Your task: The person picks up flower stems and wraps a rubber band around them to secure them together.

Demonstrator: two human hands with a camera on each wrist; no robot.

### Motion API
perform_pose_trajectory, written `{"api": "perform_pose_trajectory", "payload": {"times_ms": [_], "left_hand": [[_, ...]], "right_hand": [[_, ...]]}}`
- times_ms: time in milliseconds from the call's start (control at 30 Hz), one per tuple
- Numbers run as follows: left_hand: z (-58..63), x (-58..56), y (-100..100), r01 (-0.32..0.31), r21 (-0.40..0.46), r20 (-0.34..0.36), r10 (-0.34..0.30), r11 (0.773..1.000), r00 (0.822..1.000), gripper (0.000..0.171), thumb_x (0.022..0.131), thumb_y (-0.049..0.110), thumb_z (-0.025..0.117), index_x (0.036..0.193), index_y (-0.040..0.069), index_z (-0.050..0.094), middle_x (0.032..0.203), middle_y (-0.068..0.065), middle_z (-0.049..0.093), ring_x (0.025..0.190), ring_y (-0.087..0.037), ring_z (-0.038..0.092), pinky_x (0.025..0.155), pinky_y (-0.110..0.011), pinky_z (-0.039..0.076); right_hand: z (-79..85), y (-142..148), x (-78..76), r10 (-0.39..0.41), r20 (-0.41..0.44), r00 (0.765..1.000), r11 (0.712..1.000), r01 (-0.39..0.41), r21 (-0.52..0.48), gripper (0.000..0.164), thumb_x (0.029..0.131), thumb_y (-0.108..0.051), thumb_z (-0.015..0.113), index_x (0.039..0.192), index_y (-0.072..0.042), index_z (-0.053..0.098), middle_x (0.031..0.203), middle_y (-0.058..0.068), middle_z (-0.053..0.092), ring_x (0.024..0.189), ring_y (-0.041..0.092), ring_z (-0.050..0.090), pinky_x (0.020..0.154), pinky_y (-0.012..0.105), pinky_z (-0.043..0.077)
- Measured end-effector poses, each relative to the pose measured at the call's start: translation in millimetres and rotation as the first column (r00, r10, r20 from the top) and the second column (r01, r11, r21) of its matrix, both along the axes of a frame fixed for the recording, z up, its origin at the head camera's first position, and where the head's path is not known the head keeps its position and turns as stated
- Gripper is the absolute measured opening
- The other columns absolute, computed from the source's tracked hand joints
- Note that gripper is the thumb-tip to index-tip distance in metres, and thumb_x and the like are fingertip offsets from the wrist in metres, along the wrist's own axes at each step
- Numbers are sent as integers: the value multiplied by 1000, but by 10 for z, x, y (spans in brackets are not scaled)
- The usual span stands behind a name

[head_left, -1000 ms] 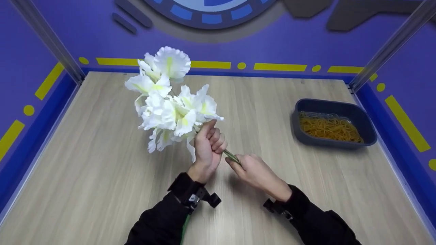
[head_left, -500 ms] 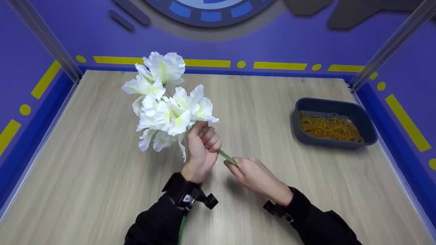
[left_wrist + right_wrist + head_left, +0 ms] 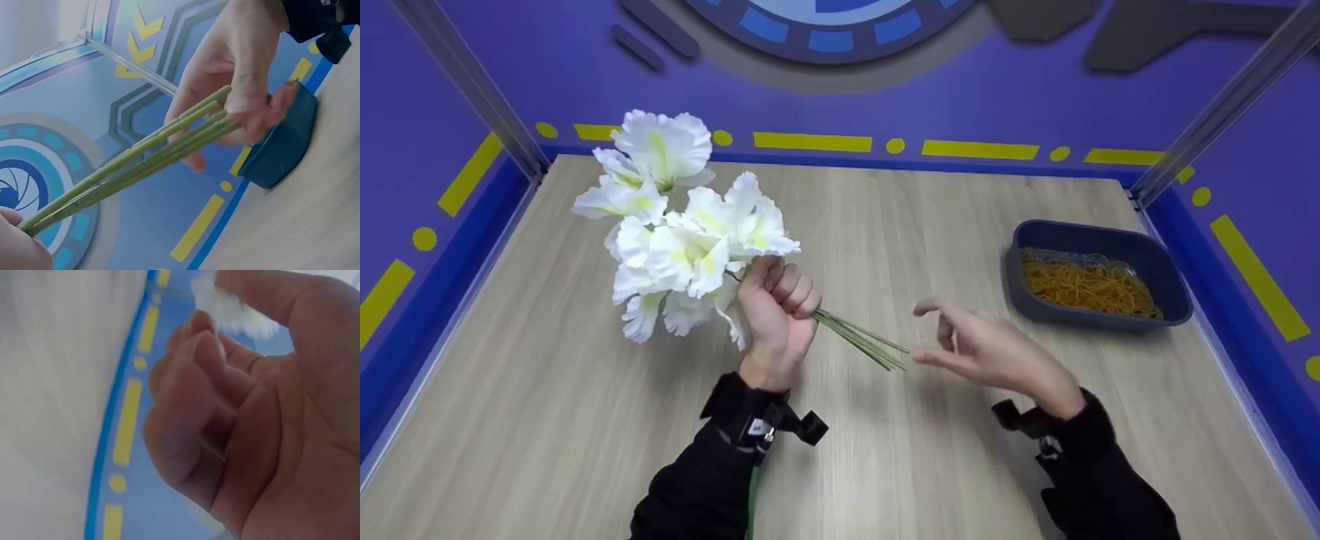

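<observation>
A bunch of white flowers (image 3: 682, 240) with yellow-green centres is held above the table in my left hand (image 3: 780, 322). The left fingers wrap round the green stems (image 3: 859, 341) just below the blooms. The bare stem ends fan out a little to the right, as the left wrist view also shows with the stems (image 3: 135, 160). Just off those ends is my right hand (image 3: 997, 356), thumb and forefinger parted and nothing between them. In the right wrist view the fingers of the right hand (image 3: 247, 422) are loosely bent, blurred, and the palm is bare.
A dark grey-blue plastic tub (image 3: 1099, 319) holding a heap of yellowish rubber bands (image 3: 1084, 281) stands at the right of the wooden table (image 3: 885, 465). Blue-purple panels (image 3: 885, 97) with yellow marks close off the back and both sides.
My right hand has let go of the stem ends and drawn back to the right. My left hand has carried the flowers somewhat to the left, and the stem ends have spread.
</observation>
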State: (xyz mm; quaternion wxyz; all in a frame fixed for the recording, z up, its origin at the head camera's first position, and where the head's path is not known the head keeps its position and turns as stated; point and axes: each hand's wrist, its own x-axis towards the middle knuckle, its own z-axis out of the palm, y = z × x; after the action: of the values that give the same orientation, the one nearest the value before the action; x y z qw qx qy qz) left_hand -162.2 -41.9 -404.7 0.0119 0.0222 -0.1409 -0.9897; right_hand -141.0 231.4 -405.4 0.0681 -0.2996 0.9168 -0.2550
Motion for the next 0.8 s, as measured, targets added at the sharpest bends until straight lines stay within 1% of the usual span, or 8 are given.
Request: {"api": "perform_pose_trajectory", "payload": {"times_ms": [67,133,267,333,400,567,733,800], "left_hand": [[16,-1,-29,-3,15,-15,4,1000,1000,47,103,11,28,56,18,32,52,9,18,44,-4,13,42,-19,9],[30,2,-47,-4,22,-26,4,1000,1000,47,103,11,28,57,17,32,52,9,18,44,-4,13,42,-19,9],[46,10,-56,-3,19,-29,3,1000,1000,47,104,12,29,57,17,32,52,8,18,44,-4,14,42,-19,9],[50,15,-55,-2,16,-25,2,1000,1000,47,103,11,29,56,18,33,52,8,18,43,-4,14,42,-19,9],[51,20,-52,-1,17,-22,1,1000,1000,47,103,11,30,56,18,33,52,8,18,43,-4,14,43,-19,9],[56,29,-46,-2,23,-28,3,1000,1000,46,102,11,30,56,18,34,52,9,19,43,-4,15,43,-19,10],[71,42,-48,-2,15,-34,2,1000,999,47,102,11,29,56,18,35,50,9,22,43,-5,16,43,-19,11],[72,53,-55,0,14,-30,1,1000,1000,47,102,11,29,56,18,35,50,9,22,43,-5,16,42,-19,11]], "right_hand": [[38,233,-85,-90,-65,994,994,86,-62,43,100,-45,62,132,-17,57,79,-8,58,59,6,51,53,31,44],[63,455,-160,-211,-133,968,975,199,-99,38,102,-42,59,127,-14,61,78,-3,60,60,10,53,55,35,43],[71,830,-252,-469,-215,856,882,465,-72,44,104,-44,54,118,-4,64,79,7,63,64,20,57,58,40,40],[59,963,-284,-556,-203,806,824,567,-5,51,104,-48,52,117,0,64,78,13,64,63,26,57,57,40,40],[5,1071,-319,-606,-188,773,779,624,56,56,103,-50,52,118,2,65,82,16,65,65,29,59,57,40,40],[-306,1376,-494,-648,-134,750,739,661,126,67,98,-63,52,114,0,68,85,15,65,67,30,59,58,42,41],[-1064,1991,-851,-644,-130,754,733,656,178,65,94,-74,42,95,-13,63,73,9,46,62,28,42,61,46,25],[-1268,2128,-946,-636,-128,761,738,648,188,64,94,-75,40,90,-15,61,71,8,43,64,29,39,66,52,22]]}}
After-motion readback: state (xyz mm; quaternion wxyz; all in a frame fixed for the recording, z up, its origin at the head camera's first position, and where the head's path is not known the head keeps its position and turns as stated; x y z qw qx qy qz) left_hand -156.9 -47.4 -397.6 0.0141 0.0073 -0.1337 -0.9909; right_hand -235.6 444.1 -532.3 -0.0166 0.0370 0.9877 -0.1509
